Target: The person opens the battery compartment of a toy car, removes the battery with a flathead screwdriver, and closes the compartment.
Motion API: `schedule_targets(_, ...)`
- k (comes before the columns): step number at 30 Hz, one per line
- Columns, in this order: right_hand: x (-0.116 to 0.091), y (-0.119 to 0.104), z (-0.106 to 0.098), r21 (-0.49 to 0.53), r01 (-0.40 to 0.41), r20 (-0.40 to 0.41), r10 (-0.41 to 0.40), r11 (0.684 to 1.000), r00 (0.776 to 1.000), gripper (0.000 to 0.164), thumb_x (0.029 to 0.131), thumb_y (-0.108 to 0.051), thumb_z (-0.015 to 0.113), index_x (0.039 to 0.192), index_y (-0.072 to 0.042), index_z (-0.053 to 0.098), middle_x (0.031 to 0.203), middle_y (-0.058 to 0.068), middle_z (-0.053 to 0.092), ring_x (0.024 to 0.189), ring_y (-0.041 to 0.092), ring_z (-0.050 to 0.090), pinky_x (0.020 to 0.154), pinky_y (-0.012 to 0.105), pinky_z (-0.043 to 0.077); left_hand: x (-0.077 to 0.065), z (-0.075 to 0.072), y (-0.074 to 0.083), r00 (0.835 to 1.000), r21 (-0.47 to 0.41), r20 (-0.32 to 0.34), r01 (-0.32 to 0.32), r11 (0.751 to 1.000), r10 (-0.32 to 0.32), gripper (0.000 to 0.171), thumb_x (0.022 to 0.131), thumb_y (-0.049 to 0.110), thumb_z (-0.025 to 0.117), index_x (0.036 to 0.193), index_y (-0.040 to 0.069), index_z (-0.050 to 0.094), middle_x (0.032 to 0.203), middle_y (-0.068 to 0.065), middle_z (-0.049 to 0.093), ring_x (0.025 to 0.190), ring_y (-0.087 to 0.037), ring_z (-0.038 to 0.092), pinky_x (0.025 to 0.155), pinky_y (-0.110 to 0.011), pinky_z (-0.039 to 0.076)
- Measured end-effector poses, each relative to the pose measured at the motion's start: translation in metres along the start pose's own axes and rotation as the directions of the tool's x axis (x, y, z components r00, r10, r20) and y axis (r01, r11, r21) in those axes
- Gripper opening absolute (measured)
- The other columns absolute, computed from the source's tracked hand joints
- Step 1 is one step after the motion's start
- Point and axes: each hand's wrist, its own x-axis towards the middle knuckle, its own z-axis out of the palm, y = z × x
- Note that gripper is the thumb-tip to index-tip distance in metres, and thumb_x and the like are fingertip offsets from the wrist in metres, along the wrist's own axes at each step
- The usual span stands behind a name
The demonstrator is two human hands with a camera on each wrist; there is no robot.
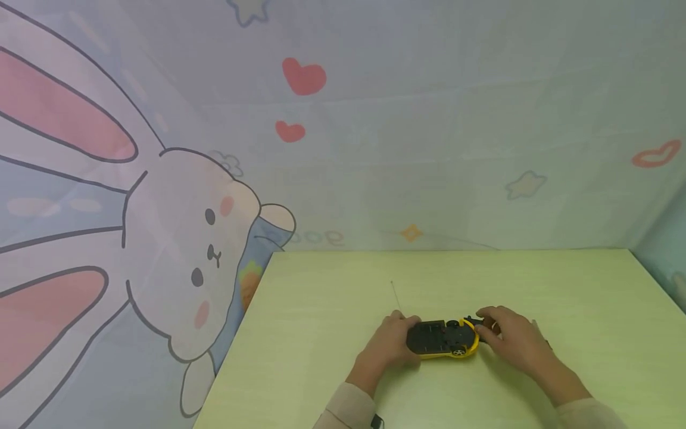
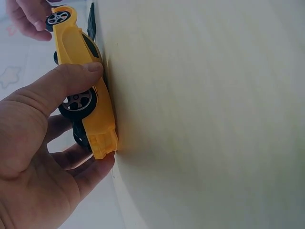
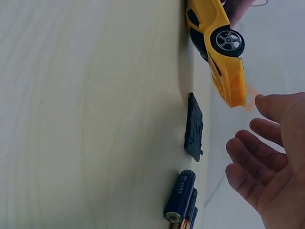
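A yellow toy car (image 1: 445, 339) lies upside down on the table, its black underside facing up. My left hand (image 1: 393, 339) grips it at one end; the left wrist view shows the thumb across the yellow side above a wheel (image 2: 77, 102) and the fingers on the other side. My right hand (image 1: 514, 336) is beside the car's other end, fingers loosely bent and holding nothing. In the right wrist view, a flat black cover (image 3: 194, 128) lies on the table near that hand. Close to it are dark blue batteries (image 3: 180, 195), mostly hidden by my right hand in the head view.
The pale yellow-green table (image 1: 300, 333) reaches back to a printed cloth (image 1: 407, 149) with hearts, stars and a large rabbit. A thin antenna-like rod (image 1: 395, 295) sticks up behind my left hand. A small black object (image 1: 377, 422) shows by the left sleeve.
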Motion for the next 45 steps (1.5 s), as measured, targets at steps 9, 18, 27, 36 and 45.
schedule_targets(9,0.004,0.009,0.005,-0.05,0.001,0.005,-0.001,0.999,1.0,0.029,0.095,-0.011,0.069,0.122,-0.002,0.068,0.099,0.004,0.067,0.085,0.018,0.065,0.069,0.038,0.054,0.002,-0.001,0.0,1.0,-0.019,0.004,0.011,1.0,-0.011,0.089,0.065,0.025,0.095,0.145,0.033,0.057,0.122,0.002,0.056,0.102,-0.012,0.052,0.09,-0.03,0.052)
schedule_targets(18,0.012,0.016,0.008,-0.134,0.04,0.037,-0.036,0.99,0.999,0.043,0.085,-0.018,0.082,0.124,-0.006,0.069,0.113,0.01,0.067,0.101,0.031,0.067,0.084,0.054,0.055,0.003,0.0,0.001,1.0,-0.021,0.01,0.013,1.0,-0.013,0.088,0.066,0.026,0.095,0.145,0.033,0.057,0.121,0.003,0.055,0.102,-0.011,0.051,0.09,-0.03,0.051)
schedule_targets(27,0.02,0.019,0.011,-0.176,0.045,0.12,-0.024,0.983,0.992,0.047,0.085,-0.018,0.082,0.127,-0.003,0.067,0.127,0.021,0.066,0.12,0.049,0.058,0.096,0.063,0.048,0.003,-0.001,0.002,1.0,-0.017,0.006,0.013,1.0,-0.013,0.086,0.066,0.024,0.094,0.144,0.033,0.058,0.118,0.003,0.055,0.1,-0.011,0.05,0.086,-0.027,0.05)
schedule_targets(36,0.028,0.026,0.013,-0.19,0.063,0.165,-0.031,0.98,0.986,0.044,0.085,-0.016,0.081,0.125,-0.004,0.066,0.118,0.017,0.069,0.113,0.042,0.063,0.093,0.06,0.051,0.006,-0.002,0.004,1.0,-0.009,0.001,0.021,1.0,-0.021,0.087,0.067,0.026,0.094,0.146,0.034,0.056,0.12,0.004,0.055,0.098,-0.01,0.049,0.084,-0.027,0.05)
schedule_targets(45,0.035,0.027,0.009,-0.218,0.13,0.117,-0.106,0.967,0.987,0.048,0.08,-0.011,0.085,0.125,-0.006,0.067,0.104,0.007,0.066,0.096,0.031,0.064,0.083,0.051,0.055,0.008,-0.002,0.004,1.0,0.004,0.004,0.026,1.0,-0.026,0.087,0.067,0.028,0.095,0.145,0.034,0.056,0.119,0.004,0.055,0.098,-0.01,0.05,0.087,-0.027,0.05)
